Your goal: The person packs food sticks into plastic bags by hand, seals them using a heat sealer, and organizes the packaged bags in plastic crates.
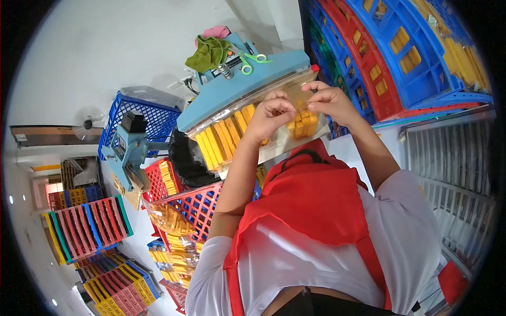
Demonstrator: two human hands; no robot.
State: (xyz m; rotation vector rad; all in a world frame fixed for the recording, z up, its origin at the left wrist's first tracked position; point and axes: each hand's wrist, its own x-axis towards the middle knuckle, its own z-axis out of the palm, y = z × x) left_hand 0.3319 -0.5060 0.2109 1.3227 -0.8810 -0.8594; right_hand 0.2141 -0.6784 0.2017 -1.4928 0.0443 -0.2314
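Note:
A clear bag (302, 124) of yellow blocks lies at the right end of the blue sealing machine (242, 87). My left hand (270, 117) is closed, its fingertips pinching at the bag's upper left edge. My right hand (331, 103) pinches the clear plastic on the other side, thumb and fingers close together. The plastic between the fingertips is hard to make out. Left of my left hand, long yellow bars (224, 138) lie in a row in clear packaging along the machine's front, partly hidden by that hand.
Green-handled scissors (254, 60) and a green cloth (208, 55) rest on the machine. Stacked blue and red crates (390, 100) stand at right. A red crate (200, 208), a black bag (190, 160) and a second blue machine (129, 150) are at left.

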